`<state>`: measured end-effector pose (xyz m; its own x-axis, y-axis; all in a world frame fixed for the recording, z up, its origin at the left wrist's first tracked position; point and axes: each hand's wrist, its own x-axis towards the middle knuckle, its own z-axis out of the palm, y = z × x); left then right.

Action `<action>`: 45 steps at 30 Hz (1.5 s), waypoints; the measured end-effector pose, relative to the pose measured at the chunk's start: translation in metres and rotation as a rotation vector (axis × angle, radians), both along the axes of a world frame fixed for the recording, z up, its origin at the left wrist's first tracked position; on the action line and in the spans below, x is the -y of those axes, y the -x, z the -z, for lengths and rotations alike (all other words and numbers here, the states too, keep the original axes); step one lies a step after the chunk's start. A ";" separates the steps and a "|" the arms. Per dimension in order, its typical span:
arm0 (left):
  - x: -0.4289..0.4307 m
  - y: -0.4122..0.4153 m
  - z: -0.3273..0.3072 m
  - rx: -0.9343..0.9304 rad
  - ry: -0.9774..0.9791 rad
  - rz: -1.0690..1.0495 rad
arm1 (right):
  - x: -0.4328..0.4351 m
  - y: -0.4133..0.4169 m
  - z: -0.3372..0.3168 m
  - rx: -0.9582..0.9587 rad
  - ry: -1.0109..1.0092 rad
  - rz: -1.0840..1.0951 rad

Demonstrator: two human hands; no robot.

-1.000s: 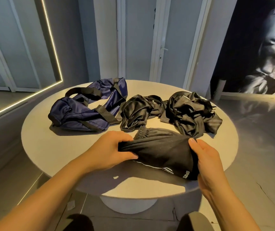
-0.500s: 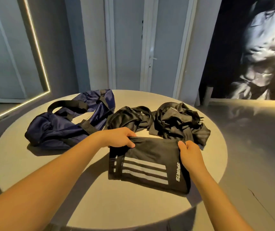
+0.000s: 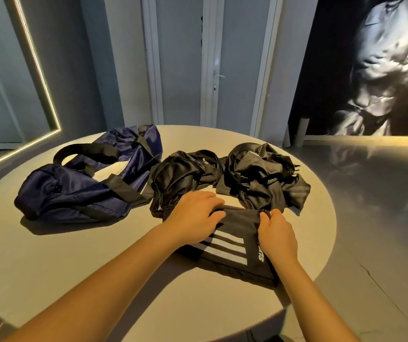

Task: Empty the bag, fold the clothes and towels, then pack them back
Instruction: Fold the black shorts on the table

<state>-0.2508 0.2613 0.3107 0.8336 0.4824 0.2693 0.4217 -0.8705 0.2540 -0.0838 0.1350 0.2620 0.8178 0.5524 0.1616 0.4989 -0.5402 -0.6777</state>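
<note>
A black folded garment (image 3: 232,253) with three white stripes and white lettering lies on the round table (image 3: 74,267) in front of me. My left hand (image 3: 195,215) lies flat on its far left part, fingers straight. My right hand (image 3: 275,233) grips its far right edge with curled fingers. Behind it sit two crumpled shiny black garments, one in the middle (image 3: 180,178) and one to the right (image 3: 262,174). The navy blue bag (image 3: 79,188) with black straps lies slumped at the left of the table.
The table's near half is bare, and its right edge drops to a glossy grey floor (image 3: 380,206). White doors (image 3: 212,70) stand behind the table. A lit mirror frame (image 3: 37,70) is at the left and a dark mural (image 3: 370,65) at the right.
The striped garment went from being held up off the table to lying flat on it. My hands have closed in along its far edge, and the left hand now lies flat on it.
</note>
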 end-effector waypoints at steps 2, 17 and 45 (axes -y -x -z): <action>0.004 -0.005 0.011 -0.135 -0.011 0.014 | 0.001 0.000 0.000 0.003 0.002 0.015; 0.023 0.016 0.049 -0.271 -0.043 -0.066 | 0.028 0.001 -0.015 0.421 0.351 -0.018; 0.110 0.134 0.046 -0.036 -0.272 0.275 | 0.039 0.064 0.006 -0.039 -0.133 -0.682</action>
